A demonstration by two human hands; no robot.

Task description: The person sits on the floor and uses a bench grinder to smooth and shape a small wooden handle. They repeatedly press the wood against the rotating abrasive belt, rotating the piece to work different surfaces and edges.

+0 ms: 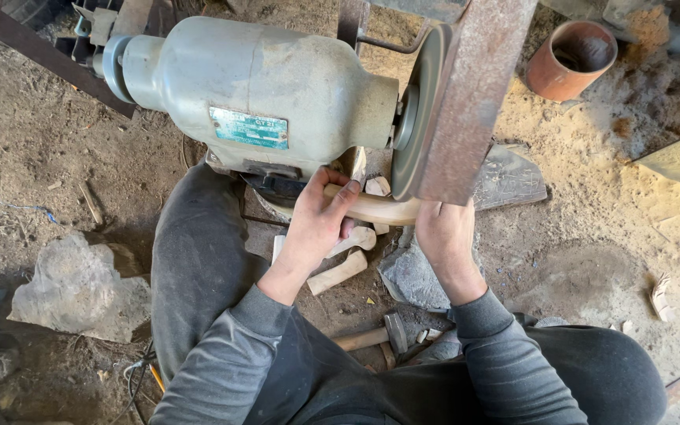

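A pale wooden piece [371, 208], long and curved, lies across both my hands under the grinding disc [419, 110]. My left hand [316, 220] grips its left end, fingers curled over the top. Its right end is held by my right hand [442, 236], just below the rusty metal guard [466, 94]. The disc is mounted on a grey-green motor housing [261, 86] that bears a teal plate. Where the wood meets the disc is partly hidden by the guard.
Several rough wooden blanks [340, 271] lie on the dirt between my knees, and a hammer [375, 334] lies nearer me. Flat stones [80, 287] sit to the left. A rusty cylinder [572, 59] stands at the back right amid sawdust [592, 260].
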